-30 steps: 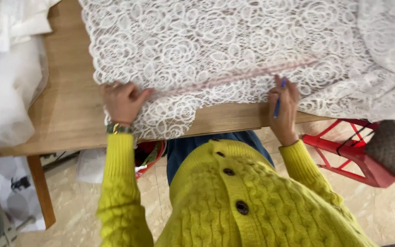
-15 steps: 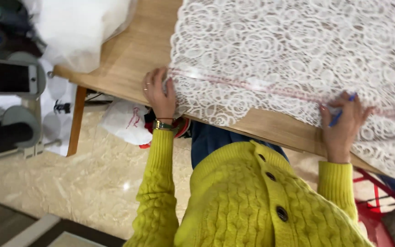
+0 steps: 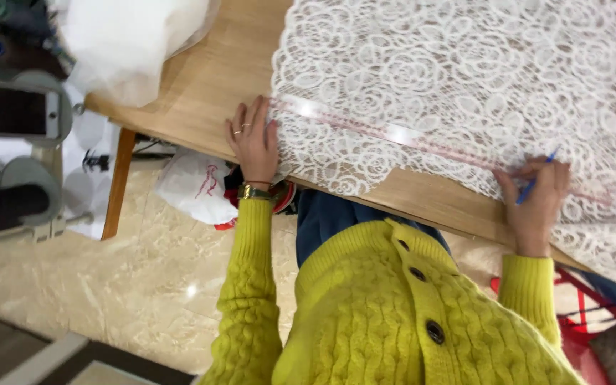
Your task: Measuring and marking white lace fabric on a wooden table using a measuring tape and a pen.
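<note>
Fingers (image 3: 245, 122) of my left hand (image 3: 254, 142) press flat on the ruler (image 3: 401, 135) end; its long axis runs across the lace (image 3: 465, 64) to my right hand (image 3: 536, 196), pinching a blue pen (image 3: 532, 184).

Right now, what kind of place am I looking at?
Probably a sewing or dressmaking workroom. White lace fabric is spread on a wooden table, the left hand pins down a clear ruler, and the right hand holds a blue pen.
</note>
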